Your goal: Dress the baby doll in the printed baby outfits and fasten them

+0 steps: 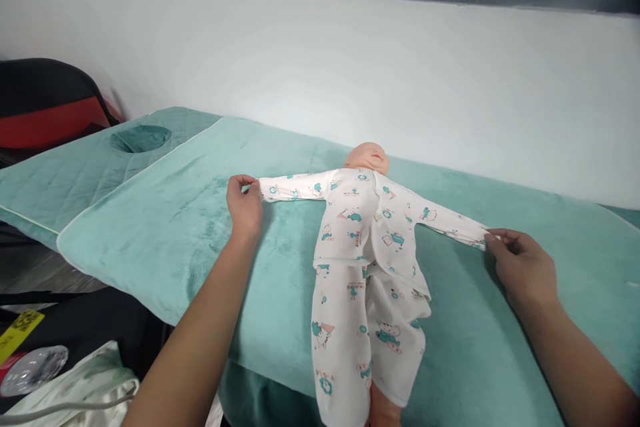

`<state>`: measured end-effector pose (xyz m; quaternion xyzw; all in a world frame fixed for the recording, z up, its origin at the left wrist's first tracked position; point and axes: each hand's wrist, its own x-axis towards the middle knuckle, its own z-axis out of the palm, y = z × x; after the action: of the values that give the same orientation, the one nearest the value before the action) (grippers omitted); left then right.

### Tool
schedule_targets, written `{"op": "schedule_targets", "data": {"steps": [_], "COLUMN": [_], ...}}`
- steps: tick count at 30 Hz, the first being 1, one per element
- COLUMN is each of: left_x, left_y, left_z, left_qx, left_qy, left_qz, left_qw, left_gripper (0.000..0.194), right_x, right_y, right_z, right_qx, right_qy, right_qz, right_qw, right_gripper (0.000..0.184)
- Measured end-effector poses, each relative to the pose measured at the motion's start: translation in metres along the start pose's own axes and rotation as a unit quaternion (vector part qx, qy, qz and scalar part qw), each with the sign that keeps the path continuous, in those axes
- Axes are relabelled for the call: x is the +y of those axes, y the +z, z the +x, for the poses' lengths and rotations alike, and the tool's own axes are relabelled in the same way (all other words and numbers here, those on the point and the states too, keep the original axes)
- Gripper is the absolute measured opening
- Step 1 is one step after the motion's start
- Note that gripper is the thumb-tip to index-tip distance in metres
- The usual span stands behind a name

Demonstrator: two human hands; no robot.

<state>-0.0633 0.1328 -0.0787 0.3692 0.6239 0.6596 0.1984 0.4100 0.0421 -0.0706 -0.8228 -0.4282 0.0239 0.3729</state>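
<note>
A baby doll (367,155) lies on its back on a teal massage-table cover (280,260), its head toward the wall. It wears a white printed top (350,213) and matching trousers (343,333); part of a bare leg shows below one trouser leg. My left hand (245,205) pinches the cuff of the sleeve on the left, stretched out sideways. On the right, my right hand (525,263) grips the end of the other sleeve between thumb and fingers. Both sleeves are pulled nearly straight, and the doll's hands are hidden.
The table's face hole (140,138) is at the far left, beside a black and red chair (50,117). A white wall (320,60) runs behind the table. At the lower left are a plastic bottle (37,370), a yellow tag (21,333), a cable and crumpled cloth (85,383).
</note>
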Motion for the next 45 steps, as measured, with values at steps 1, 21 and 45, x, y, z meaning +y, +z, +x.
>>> {"op": "schedule_targets", "data": {"steps": [1,21,45], "left_x": [0.000,0.004,0.009], "left_y": [0.001,-0.001,-0.003], "left_z": [0.001,-0.007,-0.013], "left_qx": [0.002,0.008,0.022], "left_qy": [0.002,0.043,0.059], "left_qz": [0.006,0.151,0.094], "left_qw": [1.000,0.988,0.994], "left_gripper": [0.013,0.022,0.010], "right_x": [-0.001,0.000,-0.002], "right_y": [0.000,-0.001,-0.001], "right_z": [0.001,0.000,-0.004], "right_qx": [-0.001,-0.008,0.003], "right_qy": [0.000,0.003,-0.038], "right_qz": [-0.003,-0.014,-0.022], "right_qw": [1.000,1.000,0.999], "right_gripper": [0.038,0.029,0.028]}}
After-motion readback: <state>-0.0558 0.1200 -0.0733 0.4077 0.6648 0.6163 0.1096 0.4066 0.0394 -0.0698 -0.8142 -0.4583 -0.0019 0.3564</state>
